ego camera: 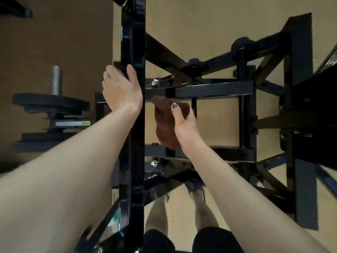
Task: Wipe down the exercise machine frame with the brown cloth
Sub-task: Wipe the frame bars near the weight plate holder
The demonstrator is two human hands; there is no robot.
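**Cloth in one hand, upright in the other**

The person stands over the glossy black steel exercise machine frame (215, 88), looking straight down past both bare arms to their own shoes on the pale floor (209, 30). The left hand (120, 88) is wrapped round the tall black upright post (133, 125) nearest them, thumb on the near face and fingers curled round the far side, so its grip is closed on the post as a brace. The right hand (184, 123) holds the bunched brown terry cloth (166, 123); the thumb lies across the top of the wad and the fingers go out of sight behind it. The cloth hangs just right of the upright, between the upper and lower black crossbars, and I cannot tell whether it touches any metal at this instant.

To do this stroke well, I would judge it best to spread the cloth flatter against the palm so more of it meets the tube, then draw it along one bar in a single direction, turning the wrist to catch the hidden faces and the bolted joints where dust collects. The bracing hand looks well placed and should stay clear of the cloth's path. Glossy paint shows streaks, so overlapping passes would help.

There are no containers here. Off to the left, dark round weight plates (51, 105) sit stacked on a silver peg (56, 80) above the brown mat (54, 42).
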